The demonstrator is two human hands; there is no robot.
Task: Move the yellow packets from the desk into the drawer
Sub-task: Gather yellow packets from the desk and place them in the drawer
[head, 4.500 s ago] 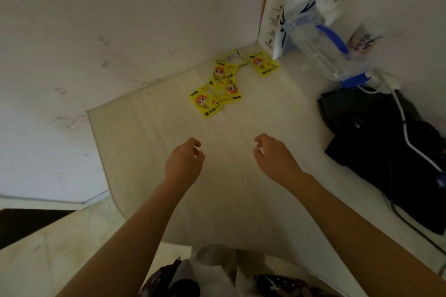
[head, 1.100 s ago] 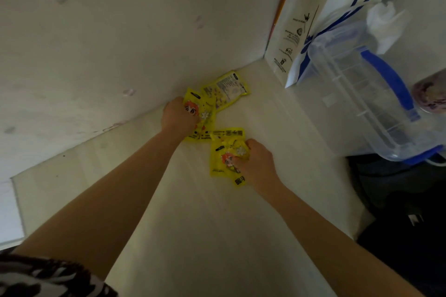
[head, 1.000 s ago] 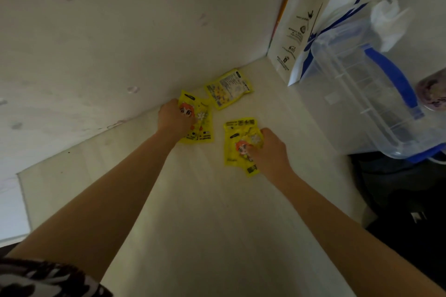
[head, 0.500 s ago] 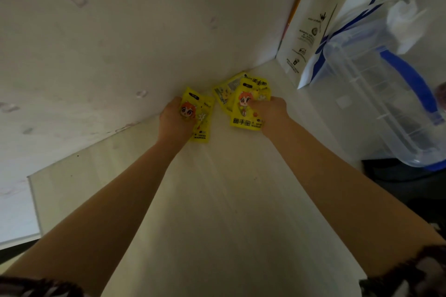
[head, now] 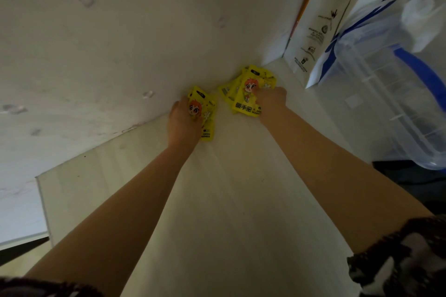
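Left grip: my left hand point(head: 184, 119) was curled round a small stack of yellow packets point(head: 205, 113), thumb across the cartoon face printed on the top one, so the grip was holding them.
Right grip: my right hand point(head: 271, 101) pinched a second bunch of packets point(head: 243, 94), fingers closed over their right edge, the printed front facing me.
Where the packets were: both bunches sat at the far end of the counter point(head: 231, 212), close against the wall point(head: 120, 43); the left bunch lay just left of the right one, with a narrow gap between them. Whether they rested on the counter or were lifted a little off it, I could not tell.
Loose packets: more yellow edges fanned out behind the right bunch, toward the far corner; how many, I could not tell.
Arms: both of my forearms reached from the near edge straight toward the far wall, with patterned sleeves point(head: 398, 255) at the near corners.
Far right: a white paper bag point(head: 321, 31) with blue print stood upright in the corner, just right of the right bunch.
Right side: a clear plastic box point(head: 386, 94) with a blue handle stood beside the bag, nearer to me.
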